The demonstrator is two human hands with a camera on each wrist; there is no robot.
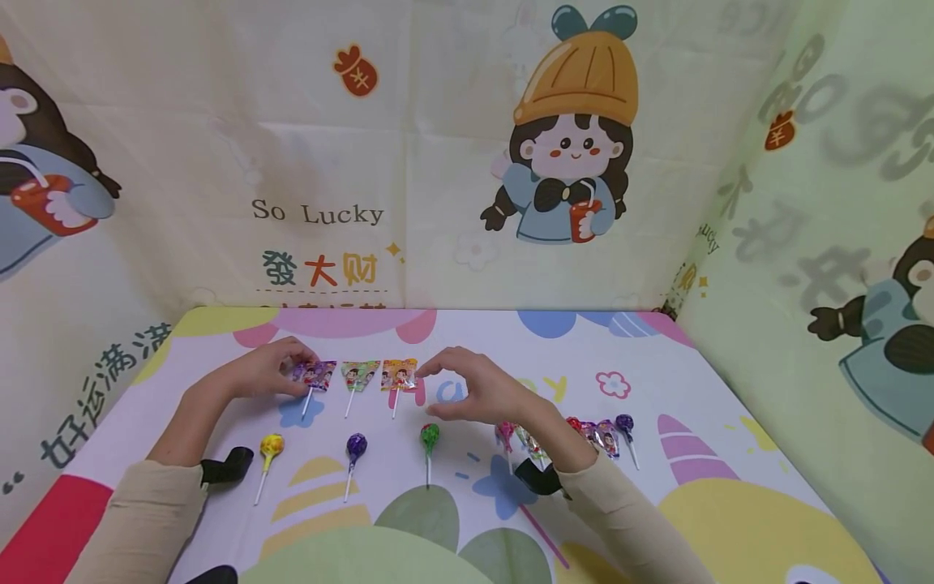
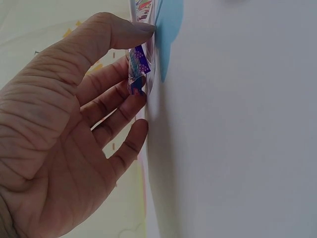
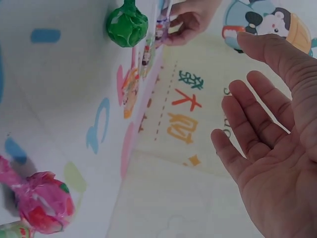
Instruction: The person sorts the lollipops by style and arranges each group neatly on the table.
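Observation:
My left hand (image 1: 273, 369) holds a flat purple-wrapped lollipop (image 1: 317, 375) by its left side, the thumb in front and the fingers behind the wrapper (image 2: 139, 60). Right of it in the same row lie a green-wrapped lollipop (image 1: 360, 375) and an orange-wrapped lollipop (image 1: 399, 375), sticks toward me. My right hand (image 1: 477, 388), fingers spread and nothing in its grasp, hovers just right of the orange one. In the right wrist view its palm (image 3: 277, 163) shows bare.
Nearer me stand out a yellow ball lollipop (image 1: 272, 445), a purple one (image 1: 356, 446) and a green one (image 1: 430, 436). Beside my right forearm lie a pink lollipop (image 1: 505, 434), a dark purple one (image 1: 624, 424) and several wrapped ones, partly hidden. A printed cloth wall (image 1: 452, 162) rises behind the table.

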